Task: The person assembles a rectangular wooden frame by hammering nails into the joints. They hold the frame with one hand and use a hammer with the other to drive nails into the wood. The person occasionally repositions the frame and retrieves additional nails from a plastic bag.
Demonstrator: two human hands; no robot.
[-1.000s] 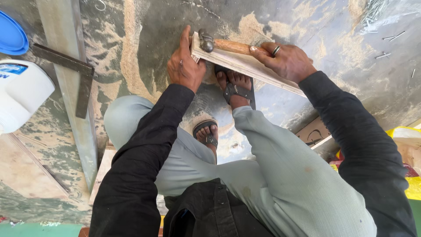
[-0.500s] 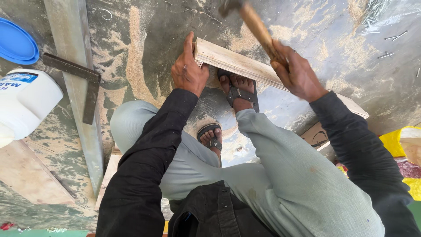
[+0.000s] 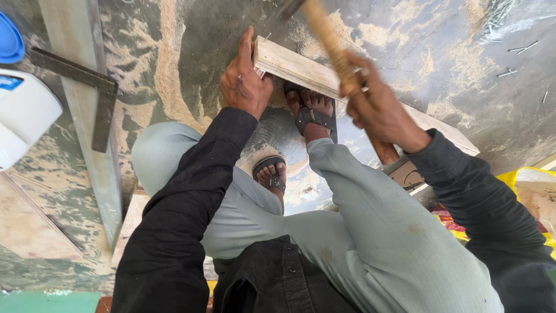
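Note:
My left hand (image 3: 244,81) presses down on the near end of a pale wooden strip (image 3: 301,68) that lies on the dusty concrete floor and runs off to the right. A small nail seems pinched at its fingertips by the strip's end. My right hand (image 3: 379,107) is wrapped round the wooden handle of a hammer (image 3: 327,35), raised above the strip; the hammer head is cut off at the top edge. My sandalled right foot (image 3: 313,113) rests on the strip, the other foot (image 3: 271,173) on the floor below it.
A metal try square (image 3: 87,87) lies across a long wooden batten (image 3: 87,116) on the left. A white plastic container (image 3: 23,116) with a blue lid (image 3: 10,39) stands at the far left. Loose nails (image 3: 512,58) are scattered top right. A yellow bag (image 3: 521,185) sits at right.
The hammer has swung up from lying low on the strip to raised high, its head now out of frame. My left hand has stayed at the strip's end.

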